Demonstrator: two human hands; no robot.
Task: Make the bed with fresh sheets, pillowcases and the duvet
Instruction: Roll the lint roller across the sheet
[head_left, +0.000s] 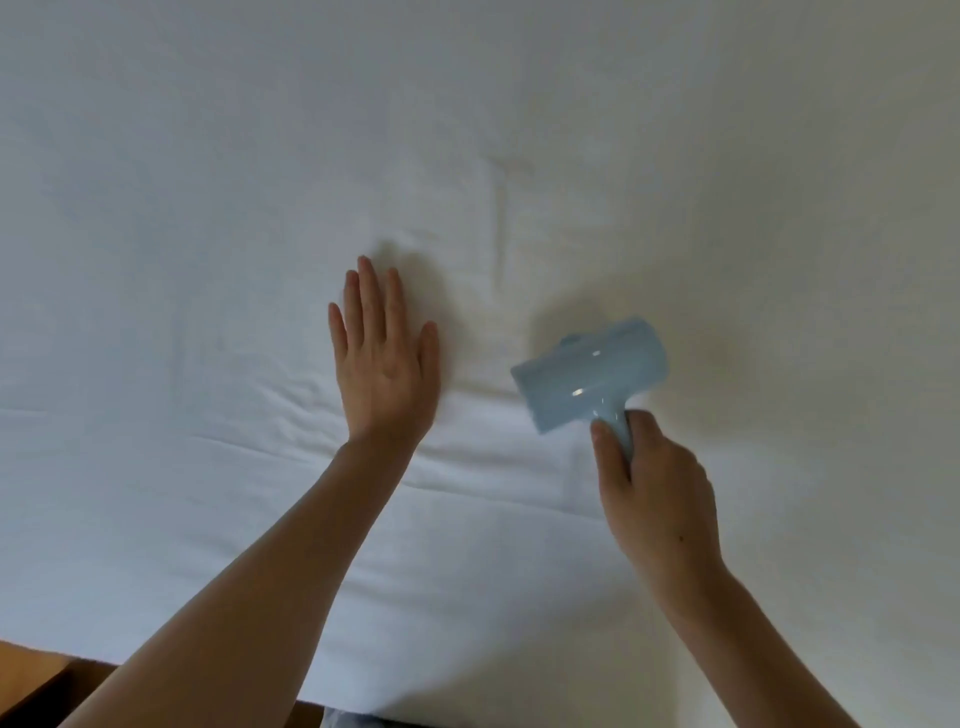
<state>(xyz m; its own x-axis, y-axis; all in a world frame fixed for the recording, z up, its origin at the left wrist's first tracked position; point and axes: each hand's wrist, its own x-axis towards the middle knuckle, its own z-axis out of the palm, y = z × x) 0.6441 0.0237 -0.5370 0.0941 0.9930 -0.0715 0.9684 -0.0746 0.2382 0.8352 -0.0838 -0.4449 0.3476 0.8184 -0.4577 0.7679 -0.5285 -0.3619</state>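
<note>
Nothing to read here: no lettering, label, brand mark, number or sign shows anywhere in the frame.
</note>
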